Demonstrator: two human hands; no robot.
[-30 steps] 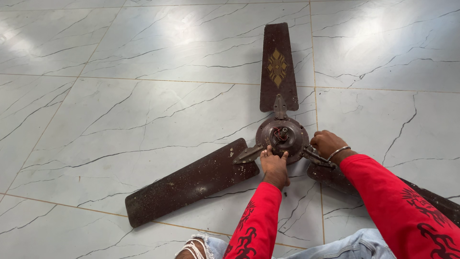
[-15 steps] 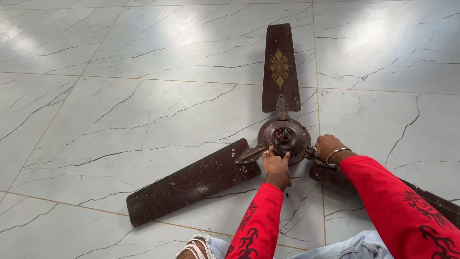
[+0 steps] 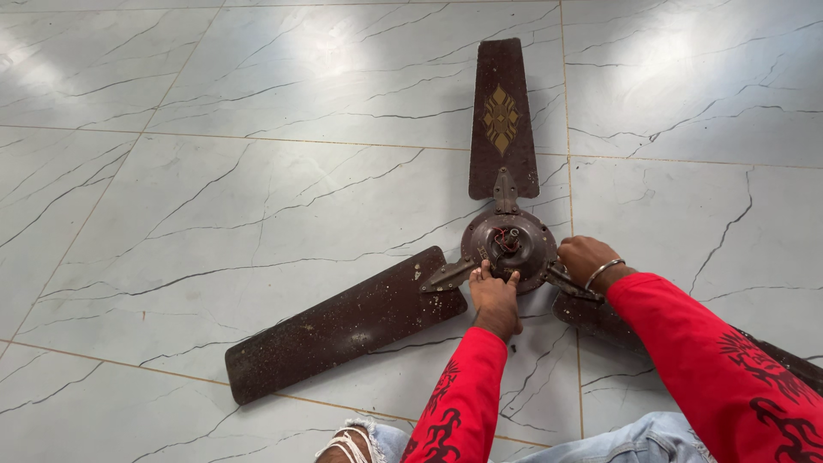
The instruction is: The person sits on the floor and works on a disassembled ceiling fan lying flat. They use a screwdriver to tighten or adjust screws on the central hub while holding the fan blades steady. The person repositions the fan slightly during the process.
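Observation:
A brown three-bladed ceiling fan lies flat on the tiled floor. Its round motor hub (image 3: 507,240) has red wires showing at the centre. My left hand (image 3: 495,298) rests its fingertips on the hub's near rim. My right hand (image 3: 585,257), with a metal bangle on the wrist, grips the hub's right side by a blade bracket. One blade (image 3: 501,120) with a gold diamond mark points away. A second blade (image 3: 343,321) stretches to the lower left. The third blade (image 3: 600,313) runs under my right arm and is mostly hidden.
The floor is large glossy white marble-look tiles (image 3: 257,189) with dark veins and tan grout lines. My knee in torn blue jeans (image 3: 377,441) shows at the bottom edge. Both sleeves are red with black patterns.
The view has drifted slightly, so the fan sits a little lower in frame. Both hands stay on the hub in nearly the same places.

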